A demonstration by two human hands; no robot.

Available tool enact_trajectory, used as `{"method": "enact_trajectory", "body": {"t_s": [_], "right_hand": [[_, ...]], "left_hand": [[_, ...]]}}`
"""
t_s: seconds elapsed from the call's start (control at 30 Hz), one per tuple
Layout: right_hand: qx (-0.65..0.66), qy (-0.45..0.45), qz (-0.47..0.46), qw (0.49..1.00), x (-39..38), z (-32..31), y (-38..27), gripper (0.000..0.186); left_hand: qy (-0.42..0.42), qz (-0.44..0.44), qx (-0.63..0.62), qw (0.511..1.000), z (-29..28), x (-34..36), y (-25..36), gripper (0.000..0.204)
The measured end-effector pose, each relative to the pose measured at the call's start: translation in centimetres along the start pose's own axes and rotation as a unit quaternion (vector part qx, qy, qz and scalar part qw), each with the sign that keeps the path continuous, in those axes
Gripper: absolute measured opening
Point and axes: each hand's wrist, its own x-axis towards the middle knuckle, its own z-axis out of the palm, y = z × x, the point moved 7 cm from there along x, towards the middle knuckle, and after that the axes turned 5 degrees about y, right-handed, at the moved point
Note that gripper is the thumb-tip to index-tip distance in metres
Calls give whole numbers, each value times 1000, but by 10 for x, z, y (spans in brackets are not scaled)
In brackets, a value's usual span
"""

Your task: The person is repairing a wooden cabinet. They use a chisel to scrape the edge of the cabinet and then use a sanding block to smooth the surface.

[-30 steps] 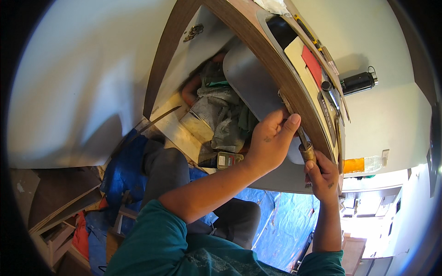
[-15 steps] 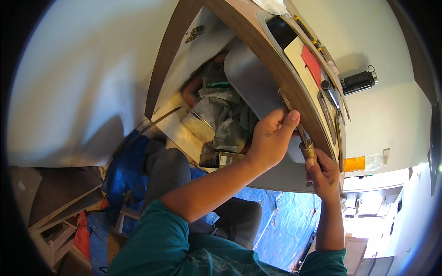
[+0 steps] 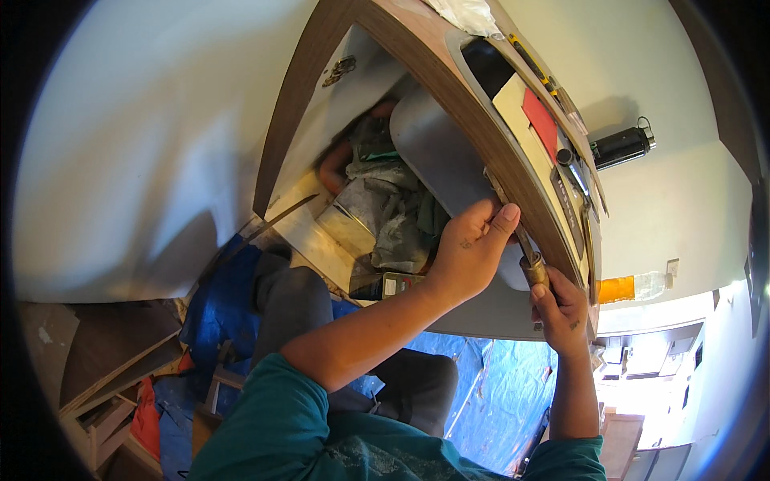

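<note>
My right hand point(image 3: 564, 313) is wrapped round the brownish handle of a chisel point(image 3: 532, 268), with the thumb along it. Farther up, my left hand point(image 3: 469, 252) pinches the narrow metal blade between thumb and fingers. The blade lies along the inner edge of a curved brown wood frame point(image 3: 489, 136), and its tip is too small to make out. Behind the frame a grey rounded basin point(image 3: 437, 136) hangs inside the cabinet.
Grey rags point(image 3: 393, 216) and a dark tin point(image 3: 385, 285) fill the cabinet floor. On the counter lie a yellow-black knife point(image 3: 531, 62) and red paper point(image 3: 540, 124). A black flask point(image 3: 622, 148) and orange-filled bottle point(image 3: 630, 288) stand beyond. Blue tarp point(image 3: 505, 385) covers the floor.
My right hand and the chisel handle have shifted slightly down relative to the frame. My left hand keeps its pinch on the blade. The whole view has tilted a little.
</note>
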Motion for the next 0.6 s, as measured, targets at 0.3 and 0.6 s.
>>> {"method": "enact_trajectory", "body": {"t_s": [0.3,0.6], "right_hand": [[-5,0,-4,1000,1,1,-1,34],[-18,13,-8,1000,1,0,-2,33]], "left_hand": [[5,9,-20,1000,-2,7,10,48],[26,1,-13,1000,-2,7,9,45]]}}
